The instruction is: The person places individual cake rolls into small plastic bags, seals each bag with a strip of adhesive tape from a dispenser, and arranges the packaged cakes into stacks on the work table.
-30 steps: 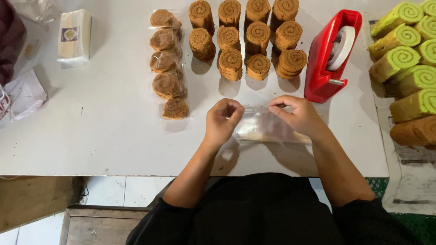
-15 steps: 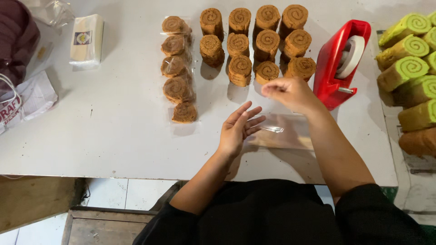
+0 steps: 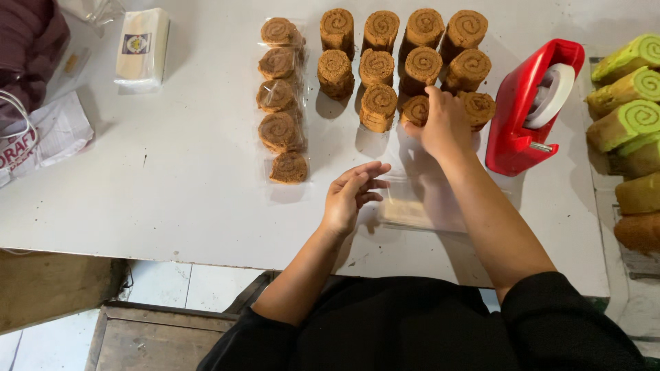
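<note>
since a moment ago the right hand (image 3: 445, 124) has reached up from the clear plastic bag (image 3: 419, 206) and now closes its grip on a brown roll slice (image 3: 414, 110) in the nearest row. left hand (image 3: 352, 196) hovers, fingers spread, beside the bag on the counter (image 3: 172, 185).

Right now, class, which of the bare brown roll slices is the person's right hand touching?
The right hand rests on the brown slice in the front row, second from the right of the bare group; the other bare slices stand untouched.
</note>
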